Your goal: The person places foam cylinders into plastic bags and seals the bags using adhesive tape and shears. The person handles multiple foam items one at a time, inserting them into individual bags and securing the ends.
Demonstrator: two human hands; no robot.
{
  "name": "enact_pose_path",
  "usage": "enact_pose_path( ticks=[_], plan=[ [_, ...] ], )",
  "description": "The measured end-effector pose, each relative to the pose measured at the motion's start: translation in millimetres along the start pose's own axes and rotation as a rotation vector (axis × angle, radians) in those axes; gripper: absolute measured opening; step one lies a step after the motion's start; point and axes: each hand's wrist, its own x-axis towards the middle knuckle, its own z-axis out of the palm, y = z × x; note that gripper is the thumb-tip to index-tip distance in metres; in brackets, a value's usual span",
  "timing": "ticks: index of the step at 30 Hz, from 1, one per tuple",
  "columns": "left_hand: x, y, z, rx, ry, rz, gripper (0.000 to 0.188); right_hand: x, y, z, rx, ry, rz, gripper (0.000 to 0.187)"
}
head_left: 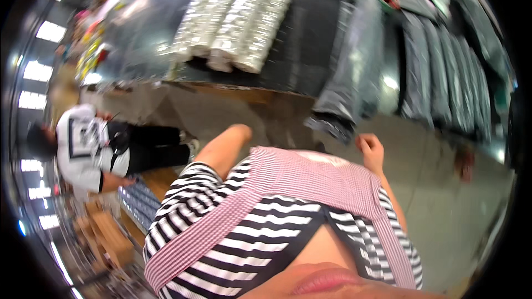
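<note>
Has the right grip [370, 147] curled narrow, with nothing seen in it, just beside the jutting end of the dark bundle [357, 69], laid lengthwise perhaps to keep that end within reach. Cannot tell the state of the left grip [240, 132], too unclear. Ahead and left of the right grip, shows silver rolls [235, 22] on the counter [311, 39], probably set side by side against rolling; to its right, dark packs [441, 72] in a row, likely for easy separating.

Cartons [111, 238] & wrapped rolls [233, 22] mark a wkshp.
</note>
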Motion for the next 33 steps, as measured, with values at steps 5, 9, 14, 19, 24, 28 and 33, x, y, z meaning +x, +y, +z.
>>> enact_pose_path(
  ticks=[5,9,14,19,24,28,33],
  plan=[
    [-45,80,-76,-0.132,0.986,0.67,0.025,11,-15,-19,-0.47,0.256,-0.386,0.011],
    [-42,137,-149,0.029,1.343,1.063,0.032,40,-34,-12,-0.789,0.201,-0.826,0.026],
    [-10,171,-173,0.212,1.36,1.295,0.029,73,-39,2,-0.925,0.029,-1.027,0.025],
    [-12,175,-177,0.325,1.426,1.334,0.017,79,-51,-3,-1.028,-0.038,-1.165,0.015],
    [-16,178,-211,0.531,1.068,1.491,0.014,92,-66,-8,-0.952,-0.202,-1.214,0.015],
    [-18,191,-233,-0.201,0.638,1.209,0.015,104,-71,-14,-0.599,-0.264,-0.59,0.015],
    [9,215,-226,-0.98,0.629,1.066,0.023,126,-68,7,0.343,-0.019,-0.138,0.009]
  ],
)
